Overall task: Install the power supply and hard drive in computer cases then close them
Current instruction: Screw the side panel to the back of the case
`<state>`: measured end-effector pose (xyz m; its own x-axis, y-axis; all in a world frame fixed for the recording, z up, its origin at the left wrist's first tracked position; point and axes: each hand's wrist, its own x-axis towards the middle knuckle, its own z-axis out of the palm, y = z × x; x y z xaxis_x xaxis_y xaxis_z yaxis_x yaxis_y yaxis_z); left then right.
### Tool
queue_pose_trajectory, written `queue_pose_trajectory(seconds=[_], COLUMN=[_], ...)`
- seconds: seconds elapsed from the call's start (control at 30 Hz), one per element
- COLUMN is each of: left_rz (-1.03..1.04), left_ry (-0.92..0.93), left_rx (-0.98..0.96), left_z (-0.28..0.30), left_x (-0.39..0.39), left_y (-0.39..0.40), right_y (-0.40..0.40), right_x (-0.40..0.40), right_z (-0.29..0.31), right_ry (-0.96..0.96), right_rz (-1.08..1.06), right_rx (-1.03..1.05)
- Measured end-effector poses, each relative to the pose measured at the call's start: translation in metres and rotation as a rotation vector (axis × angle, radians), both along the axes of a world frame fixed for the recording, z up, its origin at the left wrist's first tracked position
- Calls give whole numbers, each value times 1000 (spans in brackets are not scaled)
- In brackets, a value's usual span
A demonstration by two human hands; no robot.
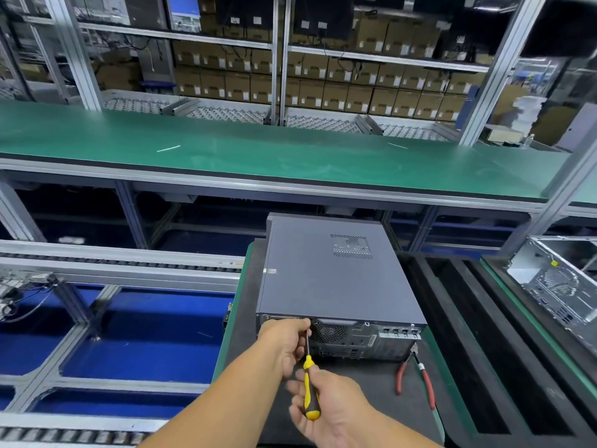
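Computer case (336, 279) lies closed, side panel on; right hand (326, 405) grips screwdriver (310, 389), left hand (286, 344) pinches its shaft at rear edge, fastening apparently unfinished.

One head-worn camera looks forward and down from close above the closed computer case (336, 279), with the green workbench (258, 156) beyond.

A long green surface (258, 150) crosses the room. Behind it, aluminium-framed shelving (277, 59) holds stacked cardboard boxes (323, 92). Below it and nearer, a roller conveyor (113, 263) runs over blue flooring (145, 334).
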<state>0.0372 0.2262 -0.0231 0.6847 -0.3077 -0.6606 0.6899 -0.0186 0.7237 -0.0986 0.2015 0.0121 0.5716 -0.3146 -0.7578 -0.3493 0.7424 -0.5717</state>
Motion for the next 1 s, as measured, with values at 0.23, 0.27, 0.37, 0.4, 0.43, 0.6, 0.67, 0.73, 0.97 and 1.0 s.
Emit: queue_pose_trajectory(seconds=[0.23, 0.27, 0.37, 0.4, 0.43, 0.6, 0.67, 0.73, 0.97, 1.0], left_rz=[-3, -5, -25, -44, -70, -157, -152, -136, -208, -240], left_ry=[-25, -29, -57, -63, -62, -33, -51, -73, -81, -63], left_rx=[3, 5, 21, 30, 37, -1, 17, 46, 80, 51], left_z=[-2, -2, -3, -3, -3, 4, 6, 5, 7, 8], left_x=[0, 0, 0, 0, -1, -2, -1, -1, -3, -4], left_y=[-1, -1, 2, 5, 7, 10, 9, 7, 9, 10], right_y=[-5, -4, -2, -1, 0, 1, 2, 4, 4, 3], right_x=[0, 0, 1, 2, 3, 3, 4, 4, 4, 4], right_z=[-3, -4, -5, -5, -6, -2, 0, -3, -6, -6], right_ry=[19, 20, 4, -2, -4, 9, 7, 4, -5, -3], right_rz=[2, -4, -61, -71, -78, -53, -40, -60, -106, -109], right_rx=[49, 29, 75, 99, 118, 131, 106, 97, 191, 191])
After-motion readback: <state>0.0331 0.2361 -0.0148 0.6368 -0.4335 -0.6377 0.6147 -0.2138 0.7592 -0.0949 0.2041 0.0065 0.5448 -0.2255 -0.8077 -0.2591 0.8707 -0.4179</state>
